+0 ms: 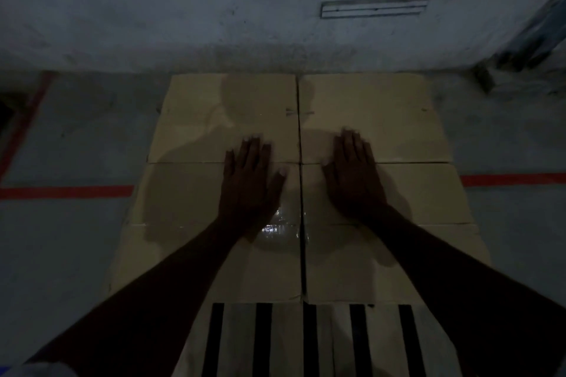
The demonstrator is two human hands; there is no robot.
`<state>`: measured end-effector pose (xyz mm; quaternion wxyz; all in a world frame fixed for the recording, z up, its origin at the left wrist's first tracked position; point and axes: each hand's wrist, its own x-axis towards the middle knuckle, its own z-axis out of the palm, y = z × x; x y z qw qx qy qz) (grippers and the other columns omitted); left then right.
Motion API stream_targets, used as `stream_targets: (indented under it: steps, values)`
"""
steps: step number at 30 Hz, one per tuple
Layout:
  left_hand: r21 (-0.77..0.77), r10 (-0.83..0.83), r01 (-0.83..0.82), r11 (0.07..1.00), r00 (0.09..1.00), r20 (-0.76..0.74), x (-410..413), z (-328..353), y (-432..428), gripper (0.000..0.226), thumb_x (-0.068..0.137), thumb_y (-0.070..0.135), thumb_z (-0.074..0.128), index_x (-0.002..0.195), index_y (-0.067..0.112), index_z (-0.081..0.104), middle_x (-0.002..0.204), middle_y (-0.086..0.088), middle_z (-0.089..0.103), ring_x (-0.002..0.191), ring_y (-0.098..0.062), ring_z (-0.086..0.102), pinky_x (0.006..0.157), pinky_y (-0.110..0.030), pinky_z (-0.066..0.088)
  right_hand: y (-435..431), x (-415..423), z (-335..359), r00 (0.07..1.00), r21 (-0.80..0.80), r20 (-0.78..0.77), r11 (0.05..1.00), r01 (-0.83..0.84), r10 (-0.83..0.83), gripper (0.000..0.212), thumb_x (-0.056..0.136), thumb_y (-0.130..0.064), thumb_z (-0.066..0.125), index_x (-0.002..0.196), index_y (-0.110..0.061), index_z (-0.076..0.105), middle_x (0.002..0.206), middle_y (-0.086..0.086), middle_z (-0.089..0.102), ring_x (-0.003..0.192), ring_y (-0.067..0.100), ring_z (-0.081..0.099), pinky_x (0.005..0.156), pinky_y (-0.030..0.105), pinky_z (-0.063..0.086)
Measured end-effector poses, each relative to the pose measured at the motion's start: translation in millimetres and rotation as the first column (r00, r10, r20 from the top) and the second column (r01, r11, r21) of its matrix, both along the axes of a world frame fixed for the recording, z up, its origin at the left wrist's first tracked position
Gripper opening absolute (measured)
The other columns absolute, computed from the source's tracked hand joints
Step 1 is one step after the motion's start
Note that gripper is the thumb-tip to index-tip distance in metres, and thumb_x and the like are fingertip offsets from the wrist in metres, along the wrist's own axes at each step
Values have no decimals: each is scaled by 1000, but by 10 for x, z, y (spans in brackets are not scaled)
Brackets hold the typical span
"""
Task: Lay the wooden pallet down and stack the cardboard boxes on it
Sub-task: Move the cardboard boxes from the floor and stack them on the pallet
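Several cardboard boxes sit packed together in a square block, seen from above in dim light. The far left box [226, 116] and far right box [376, 116] stand against the wall; the near left box [183, 223] and near right box [428, 202] adjoin them. My left hand [249, 180] lies flat, fingers straight, on the near left box at the seam. My right hand [352, 174] lies flat on the near right box, fingertips reaching over the far one. Below the boxes, the wooden pallet [288, 340] shows pale slats with dark gaps.
A grey wall [183, 9] rises just behind the boxes, with a metal strip [373, 8] fixed to it. Red floor tape [64, 192] runs left and right of the stack. A dark frame [533, 40] stands at the right corner.
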<state>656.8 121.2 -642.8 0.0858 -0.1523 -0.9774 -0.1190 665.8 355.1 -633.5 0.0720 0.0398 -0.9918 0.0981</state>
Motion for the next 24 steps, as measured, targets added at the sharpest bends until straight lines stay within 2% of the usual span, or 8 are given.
stream_targets:
  steps: [8,16,21,24]
  values:
    - [-19,41,-40,999,997,63,0,90,50,69,104,56,25,161,17,23,171,-5,11,159,-22,2,126,-52,8,-6,-15,-48,1000,-2,-2,1000,10,-10,67,102,-40,28,152,3,33,161,25,27,152,36,20,124,50,17]
    - [-4,51,-51,999,997,58,-6,94,56,69,104,54,28,162,17,21,171,-4,11,158,-20,3,127,-52,9,-32,16,-22,999,-18,-38,1000,8,-8,65,102,-38,29,151,4,34,162,24,26,153,34,19,124,50,17]
    - [-12,58,-58,998,997,46,0,87,70,69,104,55,26,160,15,27,170,-6,17,158,-22,7,126,-53,12,-31,23,-40,998,-14,-64,1000,12,-13,62,103,-35,32,151,4,34,161,24,27,152,34,21,123,50,18]
    - [-11,60,-60,998,996,63,-17,98,75,69,104,56,25,161,17,24,171,-5,14,158,-20,4,126,-51,10,-36,7,-29,998,-17,-63,1000,16,-18,62,103,-35,33,152,4,34,161,23,27,152,34,20,124,49,17]
